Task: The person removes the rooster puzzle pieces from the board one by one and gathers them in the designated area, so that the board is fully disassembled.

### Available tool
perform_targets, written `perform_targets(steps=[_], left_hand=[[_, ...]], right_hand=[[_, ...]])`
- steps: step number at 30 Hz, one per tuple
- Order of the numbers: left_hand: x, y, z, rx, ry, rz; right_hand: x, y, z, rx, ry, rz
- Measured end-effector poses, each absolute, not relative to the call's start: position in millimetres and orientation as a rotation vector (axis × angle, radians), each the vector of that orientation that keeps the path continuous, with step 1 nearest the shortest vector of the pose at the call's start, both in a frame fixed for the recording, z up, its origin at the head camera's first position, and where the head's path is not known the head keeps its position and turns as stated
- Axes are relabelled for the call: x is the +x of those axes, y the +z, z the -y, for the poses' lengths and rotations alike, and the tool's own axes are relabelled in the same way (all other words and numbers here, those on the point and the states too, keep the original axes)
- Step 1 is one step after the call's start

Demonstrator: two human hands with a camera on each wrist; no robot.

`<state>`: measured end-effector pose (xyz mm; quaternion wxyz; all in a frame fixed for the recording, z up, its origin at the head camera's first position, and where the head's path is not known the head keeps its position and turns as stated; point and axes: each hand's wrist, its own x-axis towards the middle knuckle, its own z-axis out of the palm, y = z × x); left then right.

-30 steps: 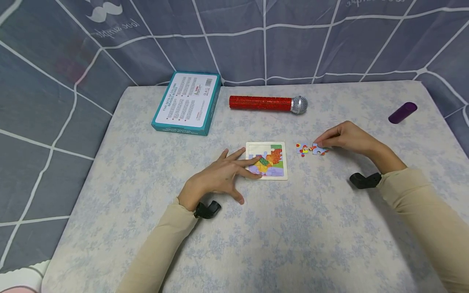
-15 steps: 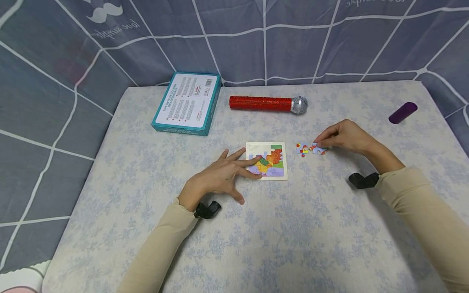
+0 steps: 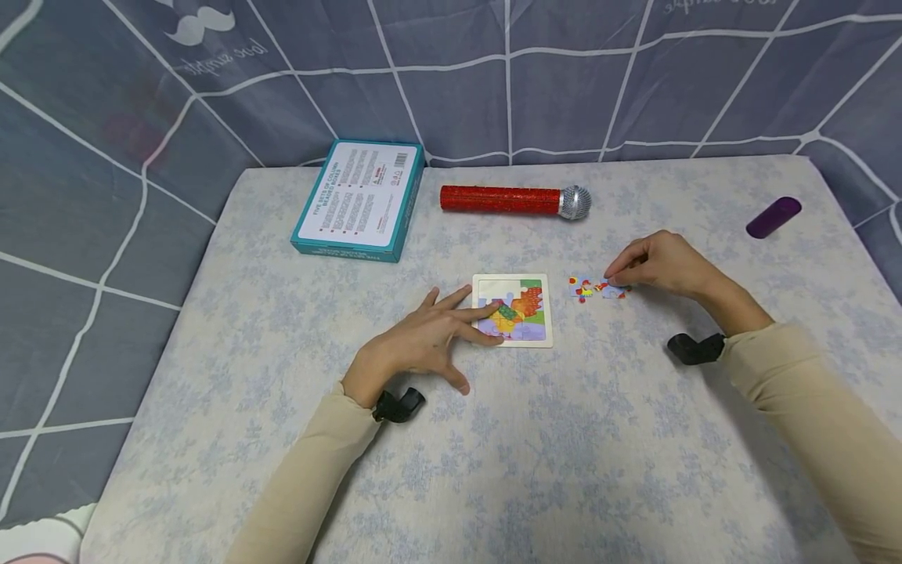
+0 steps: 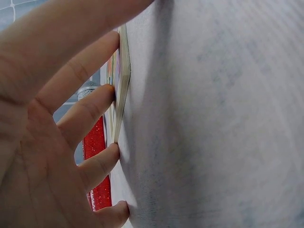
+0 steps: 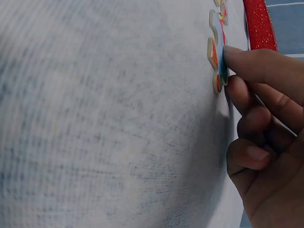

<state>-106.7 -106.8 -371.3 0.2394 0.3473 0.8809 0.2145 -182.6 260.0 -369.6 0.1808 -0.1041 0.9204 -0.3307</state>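
1. Jigsaw tray: square, cream-rimmed, flat on worktop, between the hands. Picture part-filled: orange-red, yellow and green patches over a lilac lower band; upper left bare and pale.
2. Left loose piece: blue, red and yellow, just right of the tray.
3. Right loose piece: blue with red-orange, pale cut edge, close beside the other; cannot tell whether they interlock.
4. Left hand: palm down, fingers spread, grip open; fingertips touch the tray, thumb held wide.
5. Right hand: reaches in from the right; grip pinches the right loose piece between thumb and forefinger, other fingers curled.
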Motion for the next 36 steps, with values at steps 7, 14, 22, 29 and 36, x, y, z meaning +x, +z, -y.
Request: perform_targets(steps=[7,14,22,29,36], left_hand=[[-106.7,-371.5,107.2,0.952,0.587,-2.415],[-106.7,-371.7,106.9,0.948,0.582,-2.421],[-107.8,-371.7,105.9,0.961,0.557,-2.424],[-107.9,-372.4,105.9,0.977,0.529,-2.42],[-108.3,-372.0,106.8,0.967,0.548,-2.417]], right_hand=[[-181.4,-367.3,-258.3,-0.371,-0.931,-2.68],[-183.9,-363.4,-227.9,-0.552,-1.024,-2.676],[-191.4,-368.9,-183.9,-0.779,-1.105,-2.415],[-196.8,-374.6,-170.8,-0.821,-1.02,-2.311],[-198.3,-373.0,-168.5,-0.891,-0.977,-2.343]])
